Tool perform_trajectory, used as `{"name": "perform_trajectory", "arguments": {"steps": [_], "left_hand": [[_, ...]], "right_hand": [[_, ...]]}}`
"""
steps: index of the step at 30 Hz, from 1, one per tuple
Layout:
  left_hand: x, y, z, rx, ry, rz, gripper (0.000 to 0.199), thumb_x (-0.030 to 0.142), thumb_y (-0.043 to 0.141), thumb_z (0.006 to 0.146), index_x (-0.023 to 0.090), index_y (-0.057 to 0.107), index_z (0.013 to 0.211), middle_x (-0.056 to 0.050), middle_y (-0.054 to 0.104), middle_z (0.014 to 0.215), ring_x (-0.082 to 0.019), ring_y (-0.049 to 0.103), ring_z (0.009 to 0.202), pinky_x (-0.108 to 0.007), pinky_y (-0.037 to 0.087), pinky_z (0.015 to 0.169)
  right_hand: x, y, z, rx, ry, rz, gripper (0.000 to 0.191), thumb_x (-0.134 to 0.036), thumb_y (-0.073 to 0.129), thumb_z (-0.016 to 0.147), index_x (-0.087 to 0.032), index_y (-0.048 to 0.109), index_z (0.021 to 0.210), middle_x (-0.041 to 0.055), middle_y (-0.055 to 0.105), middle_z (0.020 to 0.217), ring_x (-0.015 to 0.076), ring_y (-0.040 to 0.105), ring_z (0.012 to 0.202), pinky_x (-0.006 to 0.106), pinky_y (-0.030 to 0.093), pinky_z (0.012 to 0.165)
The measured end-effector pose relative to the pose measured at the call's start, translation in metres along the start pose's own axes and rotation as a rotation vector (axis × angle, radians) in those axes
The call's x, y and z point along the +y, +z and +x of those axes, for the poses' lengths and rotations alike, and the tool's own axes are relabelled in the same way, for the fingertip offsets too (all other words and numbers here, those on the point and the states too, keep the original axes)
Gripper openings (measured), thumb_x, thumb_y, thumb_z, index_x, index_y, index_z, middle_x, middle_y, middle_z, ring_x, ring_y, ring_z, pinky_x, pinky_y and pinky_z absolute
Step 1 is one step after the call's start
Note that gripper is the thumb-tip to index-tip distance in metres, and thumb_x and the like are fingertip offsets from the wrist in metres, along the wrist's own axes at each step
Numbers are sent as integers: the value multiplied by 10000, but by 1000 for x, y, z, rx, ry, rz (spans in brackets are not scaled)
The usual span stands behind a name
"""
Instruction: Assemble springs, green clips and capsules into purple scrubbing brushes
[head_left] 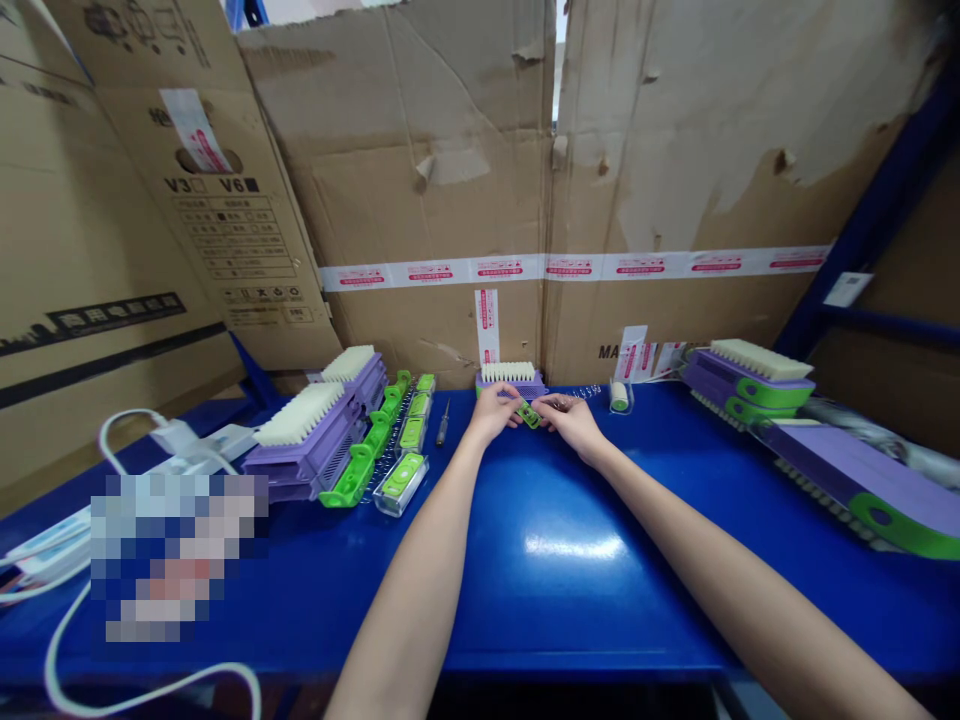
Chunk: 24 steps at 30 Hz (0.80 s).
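Observation:
Above the blue table, my left hand (493, 412) and my right hand (571, 422) meet with fingers pinched on a small green plastic piece (530, 414). Its details are too small to make out. Right behind them sits a purple brush body (512, 381) with cream bristles facing up. A thin coil spring (586, 392) lies just beyond my right hand. To the right of that stands a small clear part with a green insert (621, 396). A screwdriver (443, 424) rests to the left of my left hand.
Stacked purple brush bodies (304, 440), green handle parts (375, 440), springs and several clear-and-green cases (402, 483) line the left. Finished-looking purple and green brushes (750, 385) lie right. A power strip (60, 545) with white cables occupies the left edge. Cardboard walls (435, 180) close the back.

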<state>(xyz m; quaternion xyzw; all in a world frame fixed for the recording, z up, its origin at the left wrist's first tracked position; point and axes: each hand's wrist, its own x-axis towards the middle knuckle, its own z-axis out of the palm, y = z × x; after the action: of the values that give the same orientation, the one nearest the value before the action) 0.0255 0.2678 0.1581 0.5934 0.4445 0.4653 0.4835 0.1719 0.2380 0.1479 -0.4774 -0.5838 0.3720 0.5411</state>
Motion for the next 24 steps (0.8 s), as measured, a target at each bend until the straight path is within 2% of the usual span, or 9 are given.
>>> {"name": "perform_trajectory", "arguments": {"steps": [3, 7, 17, 24], "left_hand": [[0, -1, 0, -15, -1, -35, 141, 155, 660, 747, 121, 552, 832, 22, 581, 549, -86, 570, 470, -200, 472, 482], [1, -1, 0, -70, 21, -43, 241, 106, 696, 691, 111, 606, 914, 6, 609, 637, -74, 572, 551, -179, 473, 510], [-2, -2, 1, -178, 13, -78, 445, 107, 772, 575, 109, 608, 988, -17, 650, 708, -80, 569, 585, -184, 414, 528], [-1, -3, -1, -177, -9, -97, 472, 80, 788, 542, 96, 602, 975, -3, 636, 680, -89, 583, 603, -217, 440, 592]], "right_hand": [[1, -1, 0, -3, 6, 7, 342, -454, 668, 631, -143, 660, 773, 24, 645, 655, 123, 571, 566, 222, 418, 495], [2, -3, 1, -2, 26, 41, 360, -456, 689, 610, -137, 657, 775, 25, 639, 642, 125, 579, 571, 223, 440, 503], [5, -4, 2, 30, 78, 142, 370, -441, 730, 587, -138, 649, 783, 38, 657, 671, 132, 613, 604, 232, 487, 550], [6, -5, 4, 40, 121, 189, 331, -398, 754, 583, -124, 639, 728, 46, 644, 620, 132, 613, 579, 234, 505, 549]]}}
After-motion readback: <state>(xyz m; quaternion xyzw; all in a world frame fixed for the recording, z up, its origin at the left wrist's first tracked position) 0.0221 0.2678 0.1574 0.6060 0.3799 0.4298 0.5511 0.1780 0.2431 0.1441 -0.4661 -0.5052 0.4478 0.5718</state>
